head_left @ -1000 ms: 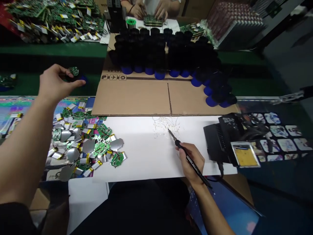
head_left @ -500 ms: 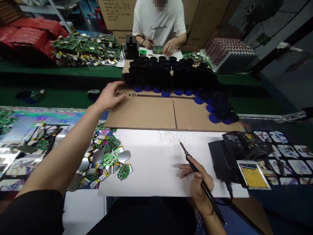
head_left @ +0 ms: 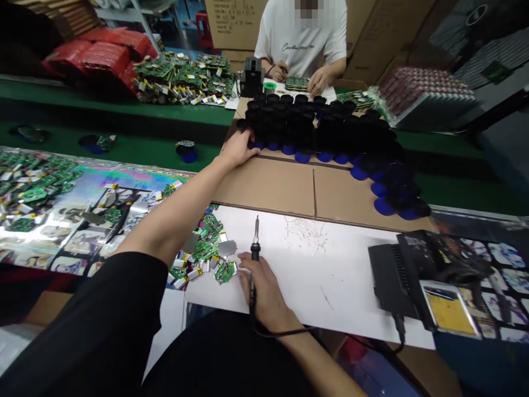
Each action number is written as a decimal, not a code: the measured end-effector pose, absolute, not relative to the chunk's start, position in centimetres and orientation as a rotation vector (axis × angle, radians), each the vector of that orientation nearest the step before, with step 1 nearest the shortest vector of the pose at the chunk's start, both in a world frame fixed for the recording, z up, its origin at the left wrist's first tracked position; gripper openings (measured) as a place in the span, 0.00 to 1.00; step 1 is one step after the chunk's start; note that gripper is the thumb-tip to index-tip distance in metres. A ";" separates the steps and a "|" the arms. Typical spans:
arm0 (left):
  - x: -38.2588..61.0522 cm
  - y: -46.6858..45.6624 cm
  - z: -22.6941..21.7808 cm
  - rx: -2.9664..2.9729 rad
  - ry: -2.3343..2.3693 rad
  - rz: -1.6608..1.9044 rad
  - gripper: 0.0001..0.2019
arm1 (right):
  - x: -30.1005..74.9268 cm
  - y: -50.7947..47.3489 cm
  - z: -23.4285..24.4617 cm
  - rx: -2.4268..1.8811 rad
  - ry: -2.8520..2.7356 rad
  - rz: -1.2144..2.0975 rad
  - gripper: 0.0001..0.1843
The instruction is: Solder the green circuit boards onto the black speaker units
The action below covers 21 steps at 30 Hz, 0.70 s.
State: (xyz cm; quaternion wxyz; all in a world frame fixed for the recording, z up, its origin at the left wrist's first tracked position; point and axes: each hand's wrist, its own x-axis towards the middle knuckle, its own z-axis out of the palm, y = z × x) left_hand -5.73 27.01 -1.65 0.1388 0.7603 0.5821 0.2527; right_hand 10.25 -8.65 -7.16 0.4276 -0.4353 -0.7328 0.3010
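My left hand [head_left: 238, 150] stretches forward over the cardboard sheet [head_left: 285, 187] to the left end of a block of black cylinders with blue bases [head_left: 318, 129]. Its fingers touch the nearest cylinder; whether they grip it does not show. My right hand [head_left: 264, 292] rests on the white sheet [head_left: 330, 275], closed round a soldering iron [head_left: 255, 245] whose tip points away from me. Just left of this hand lies a heap of small green circuit boards and silver battery cells [head_left: 206, 253].
A black soldering station [head_left: 409, 278] sits at the right, its cable [head_left: 285, 333] running to the iron. A green belt [head_left: 124, 146] carries single blue-based parts [head_left: 185, 151]. Across it a person in a white shirt [head_left: 303, 33] works beside piled boards [head_left: 182, 77].
My left hand let go of the blue-based part on the belt and swept right to the black cylinders. My right hand slid left with the iron, now pointing straight away. The view tilted up.
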 end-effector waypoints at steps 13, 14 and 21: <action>-10.1 15.8 2.3 1.801 1.290 1.091 0.20 | 8.3 -8.5 -7.5 -1.118 -1.922 0.815 0.16; -11.0 14.4 2.6 1.775 1.267 1.088 0.21 | 8.3 -8.5 -7.4 -1.121 -1.816 0.877 0.16; -12.5 4.4 2.2 1.819 1.142 0.848 0.22 | 13.5 -7.0 -5.9 -1.155 -1.212 0.836 0.17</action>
